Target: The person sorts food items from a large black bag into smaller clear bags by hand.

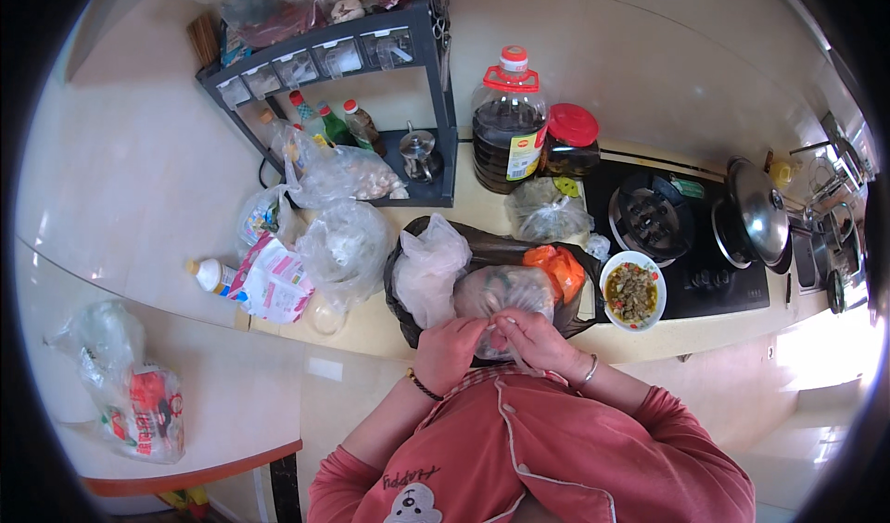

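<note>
My left hand (452, 349) and my right hand (532, 339) meet at the near edge of the counter, fingers closed on the gathered top of a clear plastic bag (504, 290). The bag is full; its contents are hard to make out. It rests in an opened black plastic bag (487, 245), between a whitish plastic bag (431, 266) on the left and an orange plastic bag (560, 269) on the right. A patterned bowl of chopped food in broth (631, 291) stands right of the black bag, beside the gas hob.
Behind are a large oil jug (511, 126), a red-lidded jar (571, 133) and a tied bag (549, 210). A dark spice rack (438, 92) and crumpled bags (344, 245) stand left. The black hob (723, 290) on the right holds a lidded metal pan (754, 210).
</note>
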Available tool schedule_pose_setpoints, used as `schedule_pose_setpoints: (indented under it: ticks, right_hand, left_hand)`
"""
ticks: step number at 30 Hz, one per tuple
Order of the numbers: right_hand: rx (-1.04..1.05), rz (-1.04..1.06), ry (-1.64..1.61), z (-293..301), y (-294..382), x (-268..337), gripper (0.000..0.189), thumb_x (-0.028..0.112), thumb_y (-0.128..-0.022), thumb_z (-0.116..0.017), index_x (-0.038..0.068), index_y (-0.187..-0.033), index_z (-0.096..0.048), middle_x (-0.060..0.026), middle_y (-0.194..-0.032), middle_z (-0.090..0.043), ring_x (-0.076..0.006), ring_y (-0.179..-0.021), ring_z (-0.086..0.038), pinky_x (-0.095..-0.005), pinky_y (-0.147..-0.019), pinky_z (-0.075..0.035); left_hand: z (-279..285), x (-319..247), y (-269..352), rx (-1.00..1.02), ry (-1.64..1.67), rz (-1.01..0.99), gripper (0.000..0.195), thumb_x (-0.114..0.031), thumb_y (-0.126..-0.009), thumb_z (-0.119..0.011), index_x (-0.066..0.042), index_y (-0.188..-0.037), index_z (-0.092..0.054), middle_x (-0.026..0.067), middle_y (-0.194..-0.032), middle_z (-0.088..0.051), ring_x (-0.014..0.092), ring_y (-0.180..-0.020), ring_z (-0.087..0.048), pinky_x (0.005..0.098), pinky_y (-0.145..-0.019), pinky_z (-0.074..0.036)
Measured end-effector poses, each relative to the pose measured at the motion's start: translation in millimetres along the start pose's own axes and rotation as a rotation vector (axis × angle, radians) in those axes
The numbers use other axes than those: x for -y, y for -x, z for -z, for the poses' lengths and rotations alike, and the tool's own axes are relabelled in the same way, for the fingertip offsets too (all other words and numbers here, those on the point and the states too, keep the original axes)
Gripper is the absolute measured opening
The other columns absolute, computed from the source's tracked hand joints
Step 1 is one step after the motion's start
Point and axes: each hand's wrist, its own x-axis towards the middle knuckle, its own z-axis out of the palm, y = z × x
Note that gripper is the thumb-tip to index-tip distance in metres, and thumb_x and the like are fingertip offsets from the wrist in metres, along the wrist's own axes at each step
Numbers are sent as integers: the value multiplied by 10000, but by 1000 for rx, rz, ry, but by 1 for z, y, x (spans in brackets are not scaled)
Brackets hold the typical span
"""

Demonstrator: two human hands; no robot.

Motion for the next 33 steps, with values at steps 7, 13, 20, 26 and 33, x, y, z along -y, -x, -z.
schedule_pose_setpoints:
  ticks: [7, 13, 20, 26, 33]
  right_hand:
    - [121, -105, -145, 18, -8, -12, 210, 129, -970, -484, 3, -1023, -643, -75, -814, -676, -119, -738, -637, -256, -701, -494]
    - [132, 348, 284, 31, -15, -4, 111, 79, -841, -580, 17, -901, -650, -76, -834, -658, -191, -800, -637, -302, -726, -500]
    - [-283, 799, 798, 13, -26, -4, 235, 108, -664, -614, 51, -892, -616, -57, -869, -605, -230, -843, -610, -331, -703, -514]
    - [-248, 904, 762, 17, -18, -2, 238, 118, -660, -628, 83, -894, -641, -53, -879, -608, -230, -830, -609, -331, -686, -514]
    - [-273, 776, 669, 29, 6, -26, 157, 59, -648, -681, 74, -803, -670, -77, -835, -621, -257, -809, -605, -363, -677, -509]
  left_hand:
    - [0, -5, 5, -129, 186, -50, 255, -51, -797, -594, -79, -1049, -614, 103, -935, -660, 266, -764, -643, 365, -627, -516]
    - [-28, 14, -2, -8, 420, 67, 334, -51, -869, -543, -22, -1201, -527, 109, -885, -647, 153, -712, -607, 270, -611, -491]
    - [-21, 10, -17, 155, 1067, 679, 234, -134, -970, -463, -8, -1149, -545, 40, -732, -613, 80, -534, -513, 206, -470, -373]
    - [-23, 18, -14, 162, 1024, 762, 194, -199, -952, -524, -32, -992, -616, 38, -725, -614, 97, -517, -516, 240, -448, -375]
    - [-28, 9, -5, -204, -204, 200, 67, -120, -858, -572, -59, -885, -562, 128, -805, -612, 317, -694, -601, 431, -582, -466]
